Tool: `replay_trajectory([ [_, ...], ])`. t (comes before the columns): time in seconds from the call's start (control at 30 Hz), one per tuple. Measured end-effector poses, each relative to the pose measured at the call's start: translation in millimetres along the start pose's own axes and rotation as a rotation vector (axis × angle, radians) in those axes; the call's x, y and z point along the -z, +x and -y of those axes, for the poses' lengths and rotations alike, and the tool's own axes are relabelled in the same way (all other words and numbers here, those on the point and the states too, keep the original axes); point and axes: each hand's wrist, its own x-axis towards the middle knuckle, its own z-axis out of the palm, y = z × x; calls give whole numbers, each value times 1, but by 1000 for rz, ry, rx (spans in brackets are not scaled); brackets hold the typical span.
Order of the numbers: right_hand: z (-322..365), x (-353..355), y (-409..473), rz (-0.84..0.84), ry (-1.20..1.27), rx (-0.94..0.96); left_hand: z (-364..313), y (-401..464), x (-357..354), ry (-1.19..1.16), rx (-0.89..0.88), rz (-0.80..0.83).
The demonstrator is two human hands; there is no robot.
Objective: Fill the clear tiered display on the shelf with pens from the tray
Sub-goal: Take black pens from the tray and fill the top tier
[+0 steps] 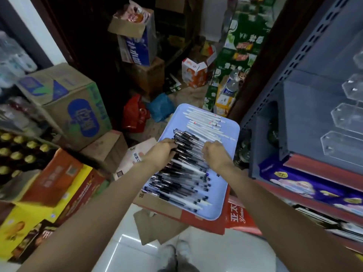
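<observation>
1. Shoes [177, 254] are seen nearest, on the pale floor.
2. A red box [206, 218] is topped by the blue tray [218, 205].
3. Black pens [182, 173] are gripped by the left hand [161, 152] and the right hand [215, 154], fingers curled.
4. White pens [204, 120] are laid at the tray's far end.
5. The clear display [345, 118] is set on the shelf [306, 79] at right, well apart.

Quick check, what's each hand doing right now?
Left hand: fingers curled onto the black-capped pens on the tray, gripping some.
Right hand: fingers curled down into the same pens; a firm hold cannot be told.
</observation>
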Motion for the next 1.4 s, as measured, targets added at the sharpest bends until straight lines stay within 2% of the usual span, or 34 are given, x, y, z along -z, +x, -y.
replay_trajectory([
  [0.33,2,3,12,74,-116,21,9,14,-5,-197,53,-74],
  [0.47,1,4,13,126,-69,10,10,15,-5,-246,62,-77],
  [0.73,-9,8,5,37,149,-41,11,14,-3,-309,104,-92],
  [0.87,-10,12,-8,-68,399,-37,3,13,-1,-378,124,-168],
  [0.93,-5,22,-17,-106,598,-20,-12,15,9,-534,122,-209],
  [1.0,-1,37,-25,-122,799,-21,-36,18,25,-754,115,-177],
  [1.2,-10,86,-54,-188,858,62,-112,30,59,-1248,83,-100],
  [1.3,-36,117,-73,-238,747,107,-158,31,75,-1277,-48,-100],
  [1.4,-74,155,-94,-411,753,76,-213,30,89,-1059,-254,-150],
])
